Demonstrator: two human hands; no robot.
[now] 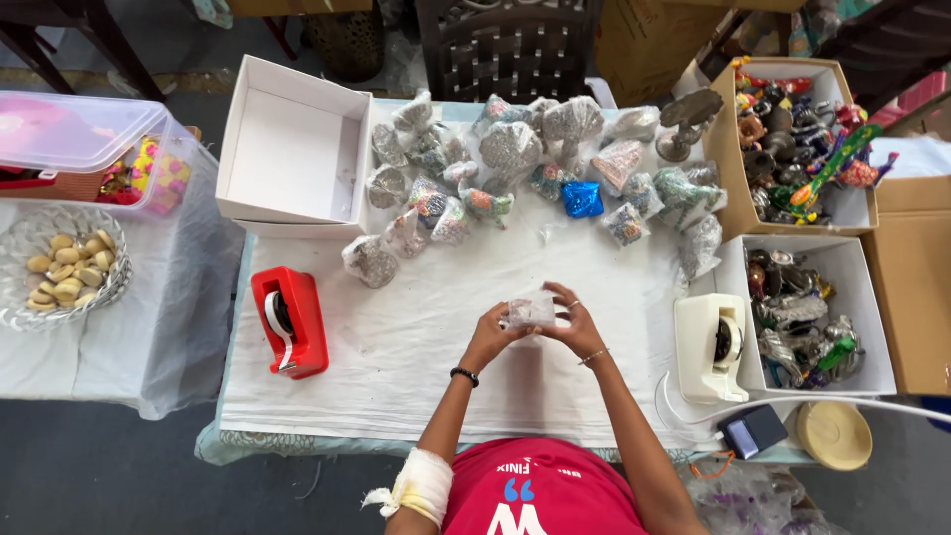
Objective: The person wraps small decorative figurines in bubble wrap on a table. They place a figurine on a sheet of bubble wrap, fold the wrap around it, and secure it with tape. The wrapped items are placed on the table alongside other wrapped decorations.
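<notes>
Both my hands meet over the middle of the white-clothed table [416, 327]. My left hand [487, 335] and my right hand [575, 322] together grip a small object wrapped in clear bubble wrap [532, 310]. What is inside the wrap cannot be made out. My left wrist wears a dark bracelet and the forearm has a white bandage. A pile of several similar wrapped figurines [515, 163] lies along the far side of the table, one in shiny blue foil [582, 199].
A red tape dispenser [288, 321] sits left of my hands, a white one [710, 347] right. An open empty white box [294, 151] stands far left. Boxes of unwrapped figurines [797, 139] [804, 322] stand right. A side table holds a glass bowl [64, 266].
</notes>
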